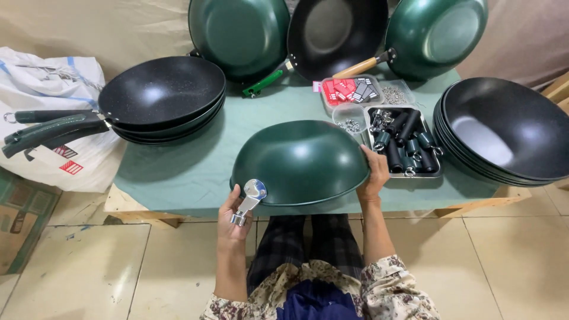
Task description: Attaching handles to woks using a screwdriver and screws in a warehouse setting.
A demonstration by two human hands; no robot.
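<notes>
Fingers (227,208) of the left hand (231,222) are curling around a shiny metal handle bracket (250,200), pinching it against the rim of the upturned green wok (301,160) at lower centre of the frame. On the opposite side, the right hand (373,175) is resting with its fingers spread flat on the wok's rim, steadying it on the green worktop (195,163).

As a judgement, the fitting is sitting at an early stage: the bracket is lying against the wok's edge, but no grip is showing on it yet, and whether it is fastened cannot be told. The wok is lying bottom up between the two hands, touching both, at the near edge of the worktop.

Around it, a stack of black pans with handles (157,98) is sitting at upper left, and a stack of bare black pans without handles (504,133) at the right edge. Three woks are leaning at the top of the frame, two of them green. Just beyond the right hand, a metal tray of dark handle grips (406,145) is lying, with clear tubs of small parts (355,95) behind it. A white sack (47,83) is lying at far left.
</notes>
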